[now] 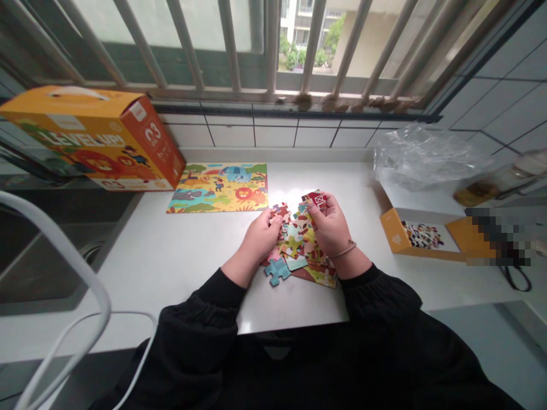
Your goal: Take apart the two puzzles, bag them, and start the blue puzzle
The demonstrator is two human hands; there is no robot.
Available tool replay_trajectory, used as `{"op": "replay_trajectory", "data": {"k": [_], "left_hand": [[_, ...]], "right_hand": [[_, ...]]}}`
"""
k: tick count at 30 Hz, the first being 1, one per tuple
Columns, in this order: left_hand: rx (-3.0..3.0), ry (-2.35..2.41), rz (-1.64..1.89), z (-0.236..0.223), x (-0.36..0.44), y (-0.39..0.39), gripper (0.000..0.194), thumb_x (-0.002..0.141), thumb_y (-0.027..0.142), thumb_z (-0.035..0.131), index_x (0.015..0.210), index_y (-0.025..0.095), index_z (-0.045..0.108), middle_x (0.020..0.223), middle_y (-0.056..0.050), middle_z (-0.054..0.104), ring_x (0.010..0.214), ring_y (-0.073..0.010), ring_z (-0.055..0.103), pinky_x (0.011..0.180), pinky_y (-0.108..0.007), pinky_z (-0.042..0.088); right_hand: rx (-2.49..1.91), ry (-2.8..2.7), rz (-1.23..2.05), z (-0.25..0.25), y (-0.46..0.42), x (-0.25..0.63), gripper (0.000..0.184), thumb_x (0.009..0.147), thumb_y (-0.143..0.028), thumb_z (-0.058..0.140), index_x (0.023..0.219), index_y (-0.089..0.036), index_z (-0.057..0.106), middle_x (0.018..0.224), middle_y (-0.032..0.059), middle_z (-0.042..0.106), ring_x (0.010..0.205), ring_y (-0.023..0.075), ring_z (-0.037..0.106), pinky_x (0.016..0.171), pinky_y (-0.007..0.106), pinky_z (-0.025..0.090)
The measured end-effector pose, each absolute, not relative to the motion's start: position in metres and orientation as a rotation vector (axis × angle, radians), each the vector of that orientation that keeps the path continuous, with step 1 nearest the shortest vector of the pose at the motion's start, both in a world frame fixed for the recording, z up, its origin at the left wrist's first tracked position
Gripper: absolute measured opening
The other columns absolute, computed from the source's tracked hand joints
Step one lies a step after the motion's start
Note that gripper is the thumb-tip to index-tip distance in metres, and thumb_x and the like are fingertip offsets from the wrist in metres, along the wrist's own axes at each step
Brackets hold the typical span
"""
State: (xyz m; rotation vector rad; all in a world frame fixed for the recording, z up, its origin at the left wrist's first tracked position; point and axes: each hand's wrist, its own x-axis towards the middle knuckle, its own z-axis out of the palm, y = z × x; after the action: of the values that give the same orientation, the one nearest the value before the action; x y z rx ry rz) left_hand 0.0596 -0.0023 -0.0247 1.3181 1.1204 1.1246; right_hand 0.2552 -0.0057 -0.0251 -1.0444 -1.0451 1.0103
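My left hand [264, 232] is closed on a red-brown and white jigsaw piece [280, 210], pinched between thumb and fingers. On the other side of the pile, my right hand [331, 223] pinches a dark red jigsaw piece [316, 199] with a white barn-door pattern. Between and below both hands lies a heap of colourful jigsaw pieces [299, 232]. A teal jigsaw piece [277, 271] lies at the near left of the heap. Under the pieces, part of a printed picture sheet [318, 274] shows; the rest is covered.
An animal picture board [217, 188] lies on the white counter [188, 267], beside an orange puzzle box [102, 142]. To the right is an open yellow box [395, 230] of pieces [423, 234], with clear plastic wrap [423, 156] behind. A sink [55, 250] and white cable [92, 273] are left.
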Motion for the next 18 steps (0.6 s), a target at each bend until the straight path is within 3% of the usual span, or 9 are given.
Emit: {"op": "replay_trajectory", "data": {"k": [3, 5, 8, 12, 15, 18], "left_hand": [[1.368, 1.022, 0.996, -0.023, 0.065, -0.006, 0.028, 0.102, 0.049, 0.071, 0.112, 0.023, 0.074, 0.094, -0.005, 0.078, 0.078, -0.0224, 0.073, 0.073, -0.033, 0.059], [1.397, 0.979, 0.946, -0.022, 0.069, -0.008, 0.034, 0.100, 0.053, 0.075, 0.116, 0.023, 0.073, 0.098, -0.006, 0.079, 0.079, -0.0227, 0.074, 0.073, -0.032, 0.059], [1.458, 0.977, 0.944, -0.022, 0.072, -0.010, 0.042, 0.092, 0.048, 0.085, 0.123, 0.023, 0.073, 0.107, -0.009, 0.081, 0.088, -0.0256, 0.076, 0.076, -0.033, 0.060], [1.318, 1.018, 0.958, -0.022, 0.074, -0.012, 0.038, 0.092, 0.047, 0.085, 0.118, 0.023, 0.073, 0.103, -0.008, 0.079, 0.080, -0.0229, 0.073, 0.064, -0.030, 0.058], [1.176, 1.040, 1.018, -0.020, 0.074, -0.012, 0.039, 0.090, 0.047, 0.086, 0.116, 0.022, 0.070, 0.105, -0.007, 0.077, 0.079, -0.0200, 0.072, 0.062, -0.029, 0.061], [1.112, 0.992, 1.027, -0.019, 0.074, -0.011, 0.037, 0.090, 0.044, 0.083, 0.116, 0.022, 0.068, 0.098, -0.004, 0.074, 0.072, -0.0166, 0.067, 0.063, -0.030, 0.062]], "right_hand": [[-1.027, -1.046, 0.959, -0.023, -0.006, 0.246, 0.049, 0.093, -0.061, 0.079, 0.125, -0.034, 0.053, 0.120, 0.0037, 0.076, 0.116, 0.0239, 0.076, 0.104, 0.043, 0.062], [-0.999, -1.029, 0.950, -0.022, -0.007, 0.237, 0.050, 0.093, -0.061, 0.079, 0.124, -0.035, 0.052, 0.122, 0.0047, 0.076, 0.117, 0.0251, 0.076, 0.105, 0.045, 0.063], [-0.991, -1.038, 0.949, -0.019, -0.009, 0.224, 0.050, 0.093, -0.063, 0.078, 0.124, -0.035, 0.052, 0.127, 0.0067, 0.076, 0.120, 0.0270, 0.075, 0.106, 0.048, 0.063], [-1.067, -1.080, 0.891, -0.018, -0.011, 0.224, 0.044, 0.103, -0.070, 0.063, 0.124, -0.032, 0.058, 0.138, 0.0090, 0.074, 0.125, 0.0280, 0.071, 0.111, 0.049, 0.060], [-1.146, -1.052, 0.816, -0.021, -0.011, 0.233, 0.048, 0.109, -0.074, 0.048, 0.124, -0.031, 0.062, 0.128, 0.0088, 0.073, 0.117, 0.0265, 0.071, 0.109, 0.047, 0.059], [-1.194, -1.195, 0.783, -0.025, -0.011, 0.237, 0.047, 0.108, -0.073, 0.052, 0.119, -0.030, 0.065, 0.122, 0.0085, 0.072, 0.115, 0.0271, 0.070, 0.111, 0.048, 0.057]]}}
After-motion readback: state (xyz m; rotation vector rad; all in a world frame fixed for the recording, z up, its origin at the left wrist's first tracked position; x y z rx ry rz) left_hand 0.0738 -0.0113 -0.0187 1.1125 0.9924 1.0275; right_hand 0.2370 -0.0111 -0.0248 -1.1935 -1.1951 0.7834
